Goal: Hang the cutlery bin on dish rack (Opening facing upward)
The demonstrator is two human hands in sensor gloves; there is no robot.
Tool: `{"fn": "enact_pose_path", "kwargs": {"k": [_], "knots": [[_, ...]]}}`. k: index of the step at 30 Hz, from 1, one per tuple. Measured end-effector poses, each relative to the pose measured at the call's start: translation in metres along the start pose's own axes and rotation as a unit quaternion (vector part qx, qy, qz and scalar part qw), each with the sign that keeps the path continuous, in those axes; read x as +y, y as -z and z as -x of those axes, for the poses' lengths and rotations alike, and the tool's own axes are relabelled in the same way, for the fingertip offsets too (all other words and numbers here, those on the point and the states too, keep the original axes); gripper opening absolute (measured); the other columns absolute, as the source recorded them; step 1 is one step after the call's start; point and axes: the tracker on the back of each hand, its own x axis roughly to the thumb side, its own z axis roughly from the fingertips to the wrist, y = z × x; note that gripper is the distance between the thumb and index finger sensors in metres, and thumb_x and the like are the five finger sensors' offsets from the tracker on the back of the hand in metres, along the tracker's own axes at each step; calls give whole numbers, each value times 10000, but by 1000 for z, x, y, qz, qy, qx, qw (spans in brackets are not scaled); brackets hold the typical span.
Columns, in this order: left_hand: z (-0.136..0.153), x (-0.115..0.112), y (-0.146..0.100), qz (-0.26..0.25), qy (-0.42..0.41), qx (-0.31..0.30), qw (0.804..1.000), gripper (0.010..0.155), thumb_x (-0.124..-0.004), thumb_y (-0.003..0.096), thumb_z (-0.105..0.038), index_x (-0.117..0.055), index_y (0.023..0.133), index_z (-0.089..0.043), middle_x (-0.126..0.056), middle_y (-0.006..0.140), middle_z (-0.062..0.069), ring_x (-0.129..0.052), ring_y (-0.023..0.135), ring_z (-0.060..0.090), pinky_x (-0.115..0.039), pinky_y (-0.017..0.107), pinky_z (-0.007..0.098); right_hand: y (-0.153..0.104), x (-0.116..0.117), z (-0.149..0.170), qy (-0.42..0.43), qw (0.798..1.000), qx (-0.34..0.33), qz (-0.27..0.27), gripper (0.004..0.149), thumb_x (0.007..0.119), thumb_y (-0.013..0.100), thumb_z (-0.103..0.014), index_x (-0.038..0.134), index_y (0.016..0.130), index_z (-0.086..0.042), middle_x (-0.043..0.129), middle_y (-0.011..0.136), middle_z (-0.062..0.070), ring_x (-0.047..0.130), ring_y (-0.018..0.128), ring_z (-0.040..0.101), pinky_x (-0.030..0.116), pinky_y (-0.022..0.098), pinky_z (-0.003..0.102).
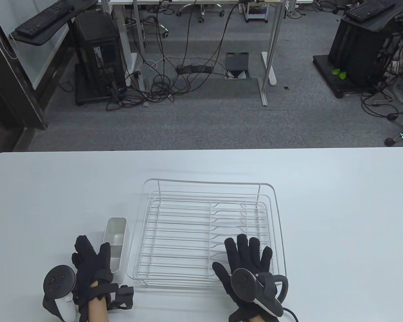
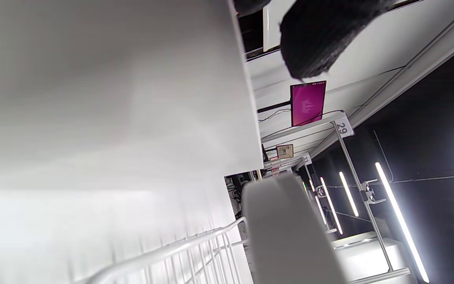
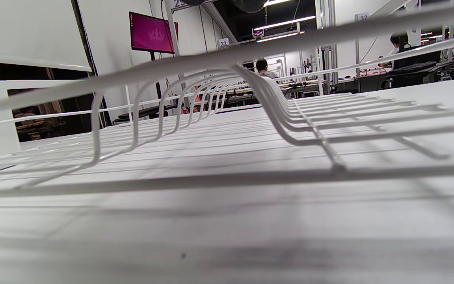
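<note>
The white wire dish rack (image 1: 275, 214) stands at the table's middle. The white cutlery bin (image 1: 116, 239) stands upright, opening up, against the rack's left side; I cannot tell whether it hangs on the wire. My left hand (image 1: 92, 251) lies just left of the bin, fingers stretched, thumb at its near left wall. In the left wrist view the bin's wall (image 2: 112, 98) fills the frame, with a fingertip (image 2: 313, 39) above and the rack's rim (image 2: 172, 252) below. My right hand (image 1: 245, 255) rests flat, fingers spread, on the rack's near right part. The right wrist view shows only rack wires (image 3: 274, 98).
The white table (image 1: 339, 208) stretches wide on both sides of the rack. Its far edge (image 1: 201, 150) drops to a carpeted floor with cables and desks.
</note>
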Motion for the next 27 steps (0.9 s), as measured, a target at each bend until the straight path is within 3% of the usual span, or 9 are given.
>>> {"fn": "enact_pose_path", "kwargs": {"k": [10, 27], "knots": [[5, -6, 4, 13, 16, 19, 1000, 677, -669, 606, -289, -273, 1143, -174, -286, 1181, 177, -245, 1042, 494, -302, 689, 673, 0, 0, 0, 0, 1000, 0, 0, 749, 544, 539, -655, 534, 1117, -180, 546, 1152, 220, 475, 1033, 494, 213, 668, 673], [5, -7, 5, 8, 22, 18, 1000, 576, -638, 599, -262, -469, 1145, -202, -529, 1153, 187, -652, 994, 467, -540, 659, 651, 0, 0, 0, 0, 1000, 0, 0, 748, 543, 539, -655, 536, 1116, -180, 553, 1149, 220, 485, 1031, 496, 225, 666, 675]]}}
